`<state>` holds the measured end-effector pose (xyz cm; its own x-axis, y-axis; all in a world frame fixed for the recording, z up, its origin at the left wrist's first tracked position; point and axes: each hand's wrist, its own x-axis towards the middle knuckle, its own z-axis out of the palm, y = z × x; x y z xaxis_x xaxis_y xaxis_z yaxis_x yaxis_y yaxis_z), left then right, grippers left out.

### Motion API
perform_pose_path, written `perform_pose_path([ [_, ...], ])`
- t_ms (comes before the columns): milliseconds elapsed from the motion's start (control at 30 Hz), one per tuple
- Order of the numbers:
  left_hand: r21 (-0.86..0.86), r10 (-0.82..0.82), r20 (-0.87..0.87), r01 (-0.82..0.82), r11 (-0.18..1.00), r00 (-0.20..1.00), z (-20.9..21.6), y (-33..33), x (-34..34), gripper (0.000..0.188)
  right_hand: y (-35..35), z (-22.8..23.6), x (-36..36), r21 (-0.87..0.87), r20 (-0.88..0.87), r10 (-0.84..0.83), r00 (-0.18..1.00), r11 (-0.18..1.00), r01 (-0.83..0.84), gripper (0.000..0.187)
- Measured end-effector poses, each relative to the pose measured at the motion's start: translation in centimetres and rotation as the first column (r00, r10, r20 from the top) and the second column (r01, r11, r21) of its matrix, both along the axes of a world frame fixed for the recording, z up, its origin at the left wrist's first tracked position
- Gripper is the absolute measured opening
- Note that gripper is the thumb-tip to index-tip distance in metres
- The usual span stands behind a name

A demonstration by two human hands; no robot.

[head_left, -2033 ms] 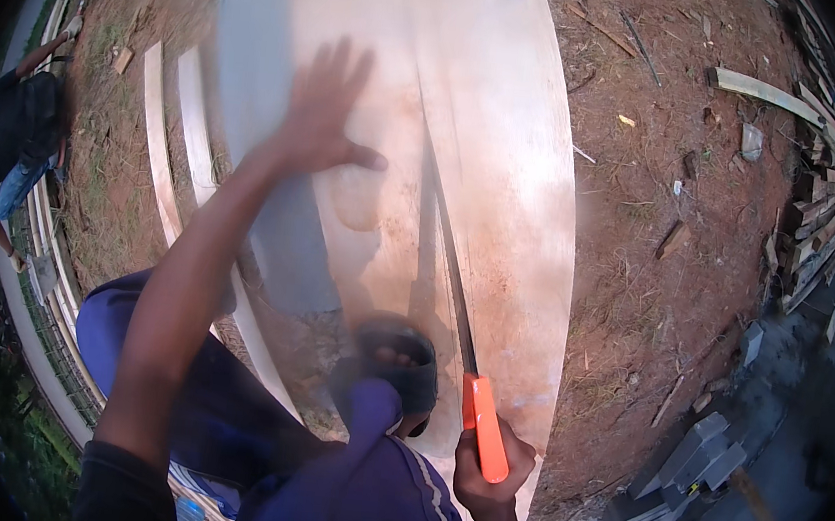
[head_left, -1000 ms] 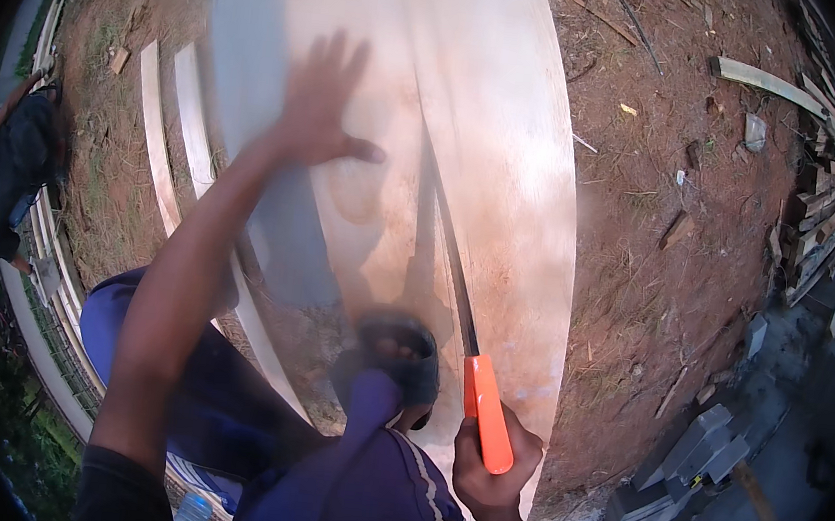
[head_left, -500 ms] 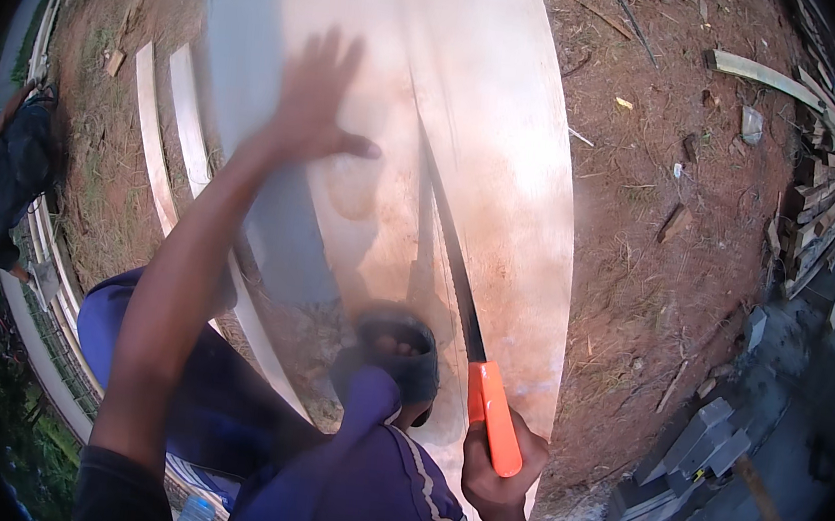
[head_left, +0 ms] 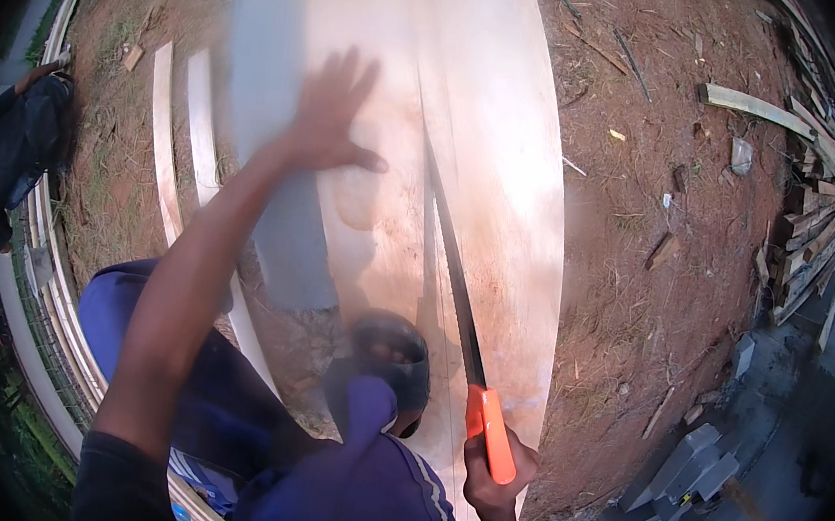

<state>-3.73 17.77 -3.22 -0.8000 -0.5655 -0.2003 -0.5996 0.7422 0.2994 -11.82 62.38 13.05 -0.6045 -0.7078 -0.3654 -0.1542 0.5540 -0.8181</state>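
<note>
A handsaw with a dark blade point(head_left: 458, 282) and an orange handle point(head_left: 491, 436) lies lengthwise over a pale plywood sheet point(head_left: 515, 190). My right hand point(head_left: 497, 477) is closed around that handle, near the sheet's close end. The toothed edge faces left, beside a thin dark line running along the sheet. My left hand point(head_left: 333, 117), fingers spread, is over the sheet left of the blade's far end, slightly blurred; whether the palm presses on it I cannot tell. My foot in dark footwear point(head_left: 388, 353) rests at the sheet's left side, below a purple trouser leg point(head_left: 346, 485).
Pale wooden strips point(head_left: 165, 136) lie on the reddish ground at left. Another person point(head_left: 22, 142) bends over at the far left. A pile of timber offcuts point(head_left: 822, 234) and stacked grey blocks point(head_left: 684, 467) stand at right. A grey patch point(head_left: 283, 248) borders the sheet's left side.
The view has shifted slightly, so the ground and sheet appear displaced. The saw handle sits a little closer to me. My left hand remains spread, and the person at left has shifted slightly.
</note>
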Motion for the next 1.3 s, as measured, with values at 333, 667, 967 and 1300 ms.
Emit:
perform_pose_path([
  [333,-0.044,0.112,-0.139,-0.119,0.992,0.984,1.2,1.5,0.4,0.096,1.3,-0.7,0.2,-0.287,0.765,-0.173,0.62,0.771,0.569,0.048],
  [667,0.938,0.754,0.07,0.215,-0.273,0.653,12.6,16.3,-2.8,0.04,-4.4,-4.4,-2.7,-0.246,0.969,0.125,0.213,0.585,0.773,0.05],
  [967,0.995,0.884,0.048,-0.095,-0.004,0.465,9.7,13.3,-3.2,0.022,-0.8,-2.9,-2.4,-0.192,0.819,-0.25,0.516,0.728,0.658,0.061],
  [1300,0.163,0.399,-0.359,-0.364,0.917,0.844,2.6,12.3,-1.9,0.049,3.7,1.1,0.6,0.034,0.114,-0.281,0.953,0.96,0.279,0.009],
])
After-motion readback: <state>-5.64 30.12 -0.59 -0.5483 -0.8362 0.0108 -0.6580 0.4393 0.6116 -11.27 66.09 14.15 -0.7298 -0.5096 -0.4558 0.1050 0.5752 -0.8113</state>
